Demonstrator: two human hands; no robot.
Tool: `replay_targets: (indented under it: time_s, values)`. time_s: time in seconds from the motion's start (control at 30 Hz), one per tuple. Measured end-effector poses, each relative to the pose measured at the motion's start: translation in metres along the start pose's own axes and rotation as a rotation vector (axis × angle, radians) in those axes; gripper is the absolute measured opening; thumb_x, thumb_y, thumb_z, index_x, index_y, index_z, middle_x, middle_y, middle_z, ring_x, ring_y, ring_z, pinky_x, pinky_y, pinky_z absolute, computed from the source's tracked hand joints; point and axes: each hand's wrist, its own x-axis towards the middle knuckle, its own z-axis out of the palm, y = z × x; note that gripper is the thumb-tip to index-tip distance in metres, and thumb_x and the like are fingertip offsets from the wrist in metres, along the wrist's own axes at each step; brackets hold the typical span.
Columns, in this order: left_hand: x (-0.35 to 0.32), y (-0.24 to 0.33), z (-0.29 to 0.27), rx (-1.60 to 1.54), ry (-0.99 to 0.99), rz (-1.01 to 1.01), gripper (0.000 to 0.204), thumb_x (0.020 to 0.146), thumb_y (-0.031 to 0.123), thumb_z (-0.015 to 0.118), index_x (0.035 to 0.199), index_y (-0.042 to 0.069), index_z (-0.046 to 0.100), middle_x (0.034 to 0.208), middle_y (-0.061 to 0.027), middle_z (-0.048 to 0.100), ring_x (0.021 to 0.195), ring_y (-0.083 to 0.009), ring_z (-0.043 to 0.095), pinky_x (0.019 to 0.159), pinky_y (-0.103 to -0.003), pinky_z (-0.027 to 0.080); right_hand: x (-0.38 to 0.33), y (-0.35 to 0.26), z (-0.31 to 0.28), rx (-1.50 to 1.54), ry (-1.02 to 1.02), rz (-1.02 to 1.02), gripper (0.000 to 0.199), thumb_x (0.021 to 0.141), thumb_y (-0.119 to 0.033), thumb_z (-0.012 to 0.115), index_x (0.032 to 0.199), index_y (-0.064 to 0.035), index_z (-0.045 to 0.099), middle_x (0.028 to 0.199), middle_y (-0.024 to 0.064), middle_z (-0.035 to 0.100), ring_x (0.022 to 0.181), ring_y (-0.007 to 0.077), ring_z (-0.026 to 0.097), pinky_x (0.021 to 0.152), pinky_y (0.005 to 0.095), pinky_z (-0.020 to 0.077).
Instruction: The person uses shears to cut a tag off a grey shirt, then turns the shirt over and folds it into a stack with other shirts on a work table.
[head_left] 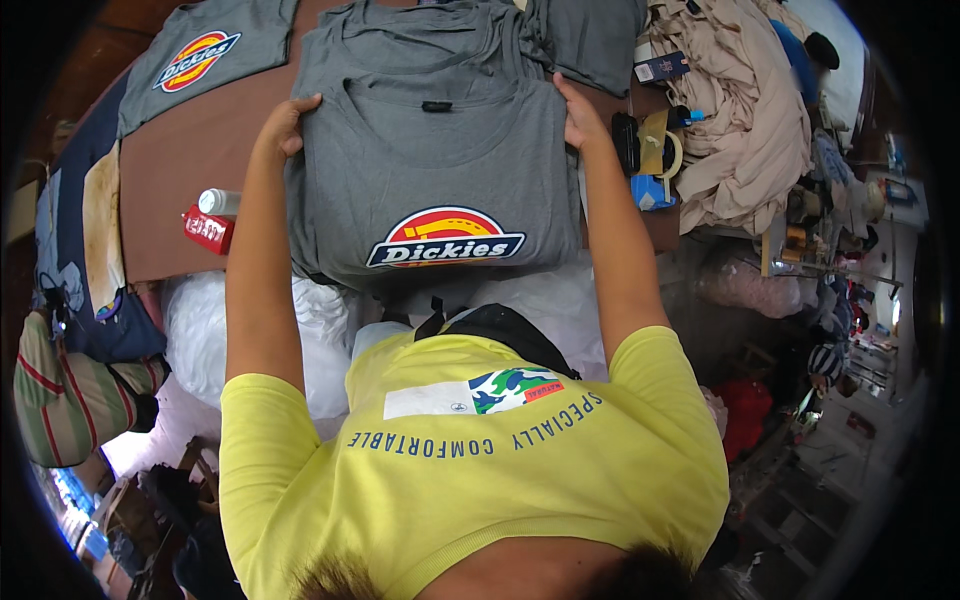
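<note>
Grey T-shirt with a red-yellow-blue chest logo lies flat, face up, on the brown table, top of a stack of same-grey shirts. Its hem end hangs near the table's front edge, collar end pointing away from the person.

Left hand: gripping the shirt's shoulder edge on the left, fingers curled over the fabric, thumb side on top. Closed on cloth, not spread.
Right hand: same at the opposite shoulder edge, fingers folded over the fabric edge, pinching it. Both forearms run straight up from the lower frame, 1 on each side of the shirt.

Around it:
- 2nd grey shirt with the same logo, flat at the table's far left corner, apart from the stack.
- More grey shirts folded at the far right of the stack, touching it.
- White-capped bottle and a red packet just left of the left forearm, on the table, touching each other.
- Tape roll and a black object just right of the right hand.
- Beige cloth pile further right.
- Striped bag at lower left, off the table.

Person wears a yellow T-shirt.
</note>
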Motion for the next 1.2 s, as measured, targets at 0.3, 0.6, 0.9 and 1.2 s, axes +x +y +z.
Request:
replay_targets:
  time_s: [0.3,0.6,0.9,1.2]
  values:
    - [-0.107,-0.013,-0.001,0.343,0.146,0.084,0.05,0.08,0.027,0.065,0.116,-0.004,0.048,0.103,-0.0072,0.052,0.089,-0.0134,0.049,0.076,-0.026,0.042,-0.068,-0.017,0.002,-0.304,-0.003,0.099,0.044,0.088,-0.037,0.053,0.109,0.0019,0.054,0.107,0.0099,0.058,0.095,0.0159,0.055,0.085,0.0303,0.0438]
    - [-0.233,-0.177,-0.039,0.656,0.226,0.175,0.026,0.083,0.01,0.059,0.108,0.003,0.054,0.099,-0.0031,0.057,0.088,-0.0087,0.051,0.077,-0.022,0.04,-0.24,0.042,-0.045,-0.773,0.153,0.188,0.029,0.083,-0.022,0.06,0.107,-0.0069,0.057,0.087,0.0,0.058,0.073,0.0053,0.052,0.063,0.0198,0.0408]
    - [-0.209,-0.218,-0.025,0.365,0.188,0.236,0.016,0.082,0.006,0.062,0.078,0.008,0.046,0.078,0.0038,0.048,0.072,-0.004,0.041,0.067,-0.019,0.035,-0.244,0.083,-0.037,-0.672,0.225,0.138,0.029,0.077,-0.013,0.066,0.1,-0.0063,0.05,0.086,0.0026,0.053,0.072,0.0075,0.055,0.059,0.0215,0.0434]
    - [-0.21,-0.215,-0.051,0.229,0.016,0.265,0.02,0.079,-0.004,0.054,0.092,0.008,0.043,0.081,0.003,0.044,0.074,-0.0058,0.043,0.068,-0.019,0.038,-0.238,0.123,-0.041,-0.552,0.402,-0.111,0.03,0.075,0.002,0.062,0.1,-0.0046,0.047,0.078,0.0024,0.05,0.062,0.0077,0.054,0.052,0.0182,0.046]
